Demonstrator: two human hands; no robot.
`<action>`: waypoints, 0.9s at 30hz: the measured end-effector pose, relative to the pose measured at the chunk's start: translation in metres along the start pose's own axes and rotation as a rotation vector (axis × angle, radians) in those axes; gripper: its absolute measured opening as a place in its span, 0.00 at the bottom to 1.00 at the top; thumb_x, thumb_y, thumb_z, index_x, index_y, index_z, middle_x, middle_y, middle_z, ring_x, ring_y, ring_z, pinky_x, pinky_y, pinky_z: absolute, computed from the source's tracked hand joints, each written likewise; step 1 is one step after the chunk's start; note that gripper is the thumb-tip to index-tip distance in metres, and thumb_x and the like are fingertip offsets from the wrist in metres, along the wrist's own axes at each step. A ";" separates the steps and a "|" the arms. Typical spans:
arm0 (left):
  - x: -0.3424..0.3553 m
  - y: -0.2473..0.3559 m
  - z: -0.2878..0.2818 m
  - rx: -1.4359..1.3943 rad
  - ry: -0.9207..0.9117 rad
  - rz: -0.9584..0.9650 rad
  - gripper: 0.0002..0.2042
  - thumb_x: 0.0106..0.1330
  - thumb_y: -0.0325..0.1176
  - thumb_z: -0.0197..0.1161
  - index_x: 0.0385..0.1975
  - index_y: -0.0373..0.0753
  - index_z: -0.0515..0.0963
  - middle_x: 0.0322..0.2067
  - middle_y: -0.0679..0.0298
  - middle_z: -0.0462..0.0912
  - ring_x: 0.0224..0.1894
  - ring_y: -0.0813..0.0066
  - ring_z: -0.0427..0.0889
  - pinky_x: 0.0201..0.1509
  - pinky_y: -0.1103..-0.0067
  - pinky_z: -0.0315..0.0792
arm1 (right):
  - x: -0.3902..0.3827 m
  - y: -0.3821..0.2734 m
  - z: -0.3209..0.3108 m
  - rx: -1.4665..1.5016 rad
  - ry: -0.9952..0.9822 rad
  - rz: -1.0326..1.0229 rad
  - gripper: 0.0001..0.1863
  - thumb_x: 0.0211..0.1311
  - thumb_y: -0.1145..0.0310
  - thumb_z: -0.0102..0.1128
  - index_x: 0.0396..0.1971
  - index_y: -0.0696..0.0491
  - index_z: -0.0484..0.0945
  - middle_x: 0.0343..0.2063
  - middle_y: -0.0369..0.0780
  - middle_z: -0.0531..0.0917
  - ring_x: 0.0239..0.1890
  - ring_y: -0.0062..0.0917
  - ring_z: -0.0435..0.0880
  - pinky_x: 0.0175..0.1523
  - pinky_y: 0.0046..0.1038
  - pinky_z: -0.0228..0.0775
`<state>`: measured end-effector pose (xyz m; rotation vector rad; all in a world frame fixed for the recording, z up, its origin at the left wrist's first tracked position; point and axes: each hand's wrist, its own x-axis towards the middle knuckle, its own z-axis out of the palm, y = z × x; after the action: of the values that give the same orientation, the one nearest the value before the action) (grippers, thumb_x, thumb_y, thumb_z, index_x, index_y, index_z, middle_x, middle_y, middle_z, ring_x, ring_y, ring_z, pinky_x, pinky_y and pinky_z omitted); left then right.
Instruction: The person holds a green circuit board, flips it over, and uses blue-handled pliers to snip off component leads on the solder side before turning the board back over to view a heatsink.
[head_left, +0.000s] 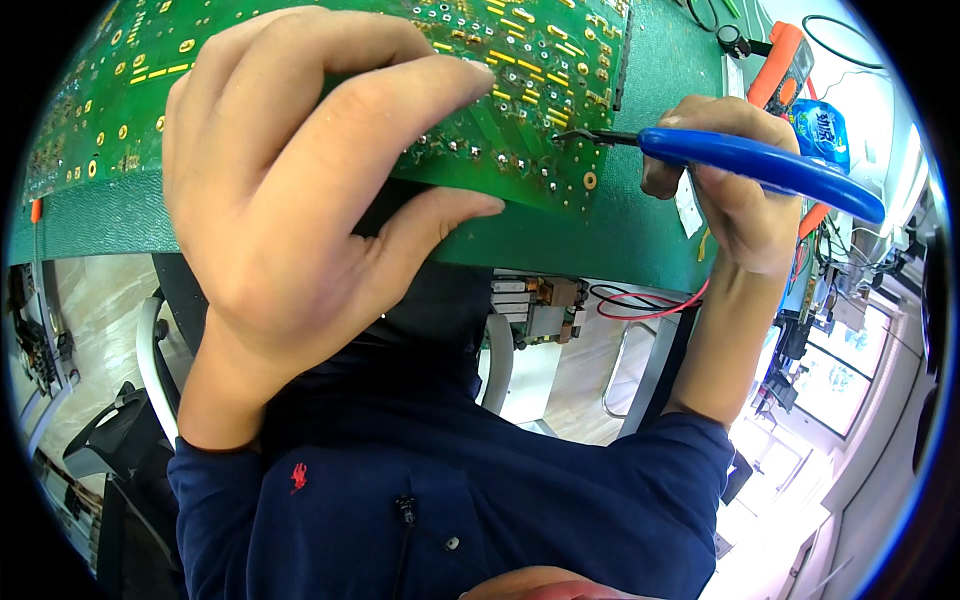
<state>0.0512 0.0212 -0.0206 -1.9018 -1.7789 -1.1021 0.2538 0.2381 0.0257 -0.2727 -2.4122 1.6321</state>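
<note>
A green circuit board (510, 180) with many solder joints and yellow pads lies on the green work mat (640, 245). My left hand (290, 170) is curved over the board, with its thumb by the near edge and its bent fingers on the upper face. My right hand (745, 185) is closed around blue-handled cutting pliers (760, 160). Their dark narrow jaws point left, at or just above a solder joint near the board's right end. From this angle, contact between jaws and joint cannot be told for sure.
An orange-edged multimeter (785, 80) and a blue package (822, 132) are beyond my right hand. Red and black wires (645, 308) hang below the mat's near edge. A black chair (115, 430) stands at lower left. Cables and equipment line the right side.
</note>
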 end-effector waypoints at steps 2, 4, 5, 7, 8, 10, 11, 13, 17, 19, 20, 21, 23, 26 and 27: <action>0.001 0.000 0.001 -0.001 0.005 0.004 0.27 0.39 0.33 0.79 0.43 0.34 0.81 0.41 0.57 0.81 0.44 0.61 0.78 0.48 0.72 0.71 | -0.001 0.001 -0.002 0.039 0.002 0.039 0.18 0.61 0.65 0.62 0.42 0.66 0.78 0.27 0.48 0.81 0.27 0.29 0.82 0.29 0.26 0.74; 0.000 0.000 0.001 -0.006 0.013 0.003 0.27 0.39 0.33 0.79 0.43 0.34 0.81 0.41 0.57 0.81 0.44 0.61 0.78 0.48 0.72 0.71 | 0.003 0.005 -0.006 0.045 -0.038 0.015 0.18 0.61 0.65 0.62 0.41 0.66 0.78 0.27 0.48 0.81 0.26 0.29 0.81 0.29 0.26 0.73; -0.001 0.000 0.002 -0.008 0.014 0.001 0.27 0.39 0.33 0.79 0.43 0.34 0.81 0.41 0.57 0.81 0.44 0.61 0.78 0.48 0.72 0.71 | 0.004 0.007 -0.007 0.052 -0.053 0.009 0.18 0.61 0.65 0.62 0.41 0.66 0.78 0.27 0.48 0.81 0.26 0.30 0.81 0.28 0.26 0.73; -0.001 0.000 0.002 -0.006 0.011 0.000 0.27 0.39 0.33 0.79 0.43 0.33 0.81 0.41 0.57 0.82 0.44 0.61 0.78 0.48 0.72 0.71 | 0.005 0.008 -0.008 0.075 -0.060 0.012 0.18 0.61 0.64 0.62 0.41 0.66 0.79 0.27 0.48 0.80 0.26 0.30 0.80 0.28 0.26 0.72; 0.000 0.000 0.001 -0.002 0.005 0.004 0.27 0.39 0.34 0.79 0.43 0.33 0.81 0.41 0.57 0.82 0.44 0.61 0.78 0.48 0.72 0.71 | 0.005 0.009 -0.007 0.085 -0.055 0.004 0.18 0.61 0.65 0.61 0.41 0.66 0.78 0.27 0.47 0.80 0.26 0.30 0.80 0.28 0.26 0.72; 0.002 -0.001 -0.001 0.006 -0.011 0.017 0.27 0.40 0.34 0.79 0.43 0.33 0.80 0.41 0.57 0.82 0.43 0.60 0.78 0.47 0.71 0.71 | 0.003 0.011 -0.005 0.102 -0.042 -0.015 0.17 0.62 0.65 0.60 0.41 0.66 0.78 0.26 0.47 0.79 0.26 0.30 0.79 0.28 0.25 0.70; 0.002 0.000 -0.002 0.010 -0.017 0.019 0.27 0.40 0.34 0.79 0.43 0.32 0.80 0.40 0.56 0.82 0.43 0.60 0.78 0.47 0.71 0.71 | 0.001 0.012 -0.004 0.108 -0.034 -0.025 0.17 0.62 0.65 0.60 0.41 0.66 0.78 0.25 0.46 0.79 0.26 0.29 0.78 0.27 0.25 0.70; 0.002 0.001 -0.003 0.017 -0.025 0.017 0.27 0.40 0.35 0.79 0.43 0.32 0.80 0.40 0.56 0.82 0.43 0.60 0.78 0.46 0.71 0.71 | -0.002 0.011 0.001 0.106 -0.012 -0.040 0.16 0.63 0.66 0.58 0.40 0.66 0.77 0.25 0.46 0.78 0.25 0.29 0.77 0.27 0.25 0.69; 0.001 0.000 -0.001 0.006 -0.010 0.009 0.28 0.41 0.37 0.79 0.43 0.31 0.80 0.40 0.55 0.82 0.42 0.59 0.78 0.45 0.70 0.71 | -0.007 0.003 0.010 0.057 0.051 -0.016 0.12 0.64 0.68 0.56 0.35 0.63 0.75 0.23 0.45 0.77 0.24 0.28 0.76 0.28 0.25 0.69; 0.001 -0.001 0.000 0.001 -0.006 0.012 0.28 0.41 0.38 0.78 0.43 0.31 0.80 0.40 0.55 0.81 0.42 0.60 0.78 0.45 0.70 0.71 | -0.009 -0.002 0.020 0.069 0.138 0.030 0.11 0.63 0.68 0.55 0.35 0.63 0.74 0.23 0.46 0.77 0.24 0.28 0.76 0.28 0.26 0.69; 0.001 -0.001 -0.001 0.006 -0.009 0.011 0.28 0.41 0.38 0.78 0.43 0.31 0.80 0.40 0.55 0.81 0.42 0.60 0.78 0.45 0.70 0.71 | -0.009 -0.004 0.024 0.066 0.168 0.051 0.11 0.63 0.69 0.55 0.35 0.63 0.74 0.22 0.46 0.77 0.23 0.28 0.76 0.28 0.26 0.69; 0.001 -0.001 0.000 0.010 -0.012 0.010 0.28 0.41 0.38 0.78 0.43 0.31 0.80 0.40 0.55 0.81 0.42 0.60 0.78 0.45 0.70 0.71 | -0.010 -0.007 0.028 0.062 0.198 0.074 0.10 0.62 0.69 0.55 0.34 0.63 0.73 0.22 0.46 0.77 0.23 0.28 0.76 0.28 0.26 0.69; 0.001 -0.001 -0.001 0.019 -0.017 0.009 0.28 0.42 0.39 0.78 0.44 0.31 0.80 0.40 0.55 0.81 0.42 0.60 0.78 0.45 0.70 0.71 | -0.009 -0.015 0.034 0.028 0.239 0.121 0.10 0.61 0.70 0.55 0.34 0.63 0.72 0.22 0.47 0.77 0.22 0.29 0.76 0.28 0.27 0.69; 0.000 -0.004 -0.001 0.023 -0.012 0.022 0.28 0.42 0.39 0.78 0.44 0.31 0.80 0.40 0.56 0.81 0.42 0.60 0.78 0.45 0.70 0.71 | -0.012 -0.022 0.043 -0.020 0.336 0.179 0.11 0.59 0.71 0.55 0.36 0.65 0.72 0.21 0.48 0.78 0.20 0.30 0.77 0.27 0.27 0.70; 0.000 -0.005 -0.001 0.022 -0.010 0.023 0.28 0.43 0.39 0.78 0.44 0.31 0.80 0.40 0.56 0.81 0.42 0.61 0.78 0.45 0.70 0.71 | -0.012 -0.025 0.046 -0.037 0.373 0.193 0.12 0.58 0.72 0.55 0.36 0.66 0.72 0.21 0.48 0.78 0.19 0.30 0.77 0.27 0.28 0.71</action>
<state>0.0466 0.0217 -0.0211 -1.9133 -1.7623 -1.0626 0.2513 0.1845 0.0311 -0.7645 -2.1856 1.4535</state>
